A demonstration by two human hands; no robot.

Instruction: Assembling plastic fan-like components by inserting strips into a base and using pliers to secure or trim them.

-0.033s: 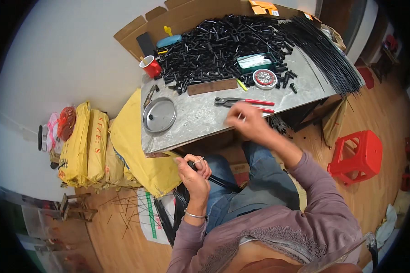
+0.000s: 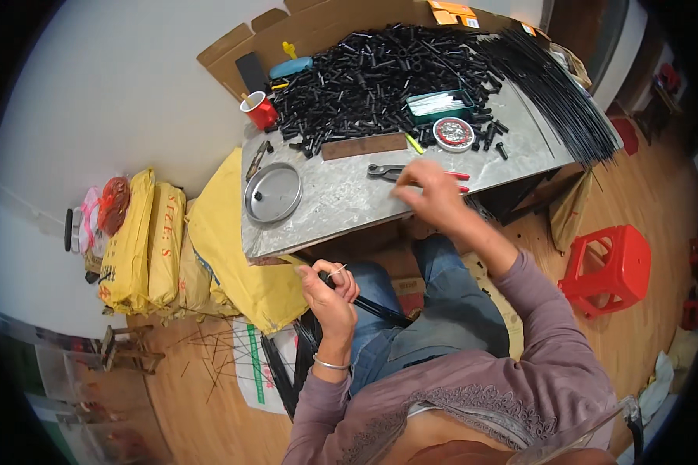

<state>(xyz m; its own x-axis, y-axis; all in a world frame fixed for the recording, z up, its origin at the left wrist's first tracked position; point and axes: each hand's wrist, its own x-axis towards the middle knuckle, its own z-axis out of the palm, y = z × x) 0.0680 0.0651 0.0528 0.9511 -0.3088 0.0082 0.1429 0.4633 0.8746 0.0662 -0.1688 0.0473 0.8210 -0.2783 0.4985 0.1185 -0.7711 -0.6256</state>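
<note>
My left hand (image 2: 332,293) is closed around a bundle of long black rods (image 2: 384,310), which slopes down to the right across my lap. A thin white strip (image 2: 336,271) pokes out at its fingers; whether it circles the bundle, I cannot tell. Over the table's front edge hovers my right hand (image 2: 434,198), blurred, its fingers bent; what they hold, if anything, does not show. Beneath and behind it lie pincers (image 2: 384,172) with red handles, partly covered. A green tray (image 2: 419,118) of white strips (image 2: 438,104) sits farther back, beside a round tin (image 2: 453,134) of small silvery pieces.
Black tubular parts (image 2: 364,81) heap up on the grey table (image 2: 337,190), against cardboard. Long black rods (image 2: 554,97) lie at the right. A metal dish (image 2: 274,192) and a red cup (image 2: 260,113) stand left. Yellow sacks (image 2: 165,248) and a red stool (image 2: 609,271) flank the table.
My right hand has shifted slightly up and right, over the pincers' handles. My left hand keeps its hold on the black rods.
</note>
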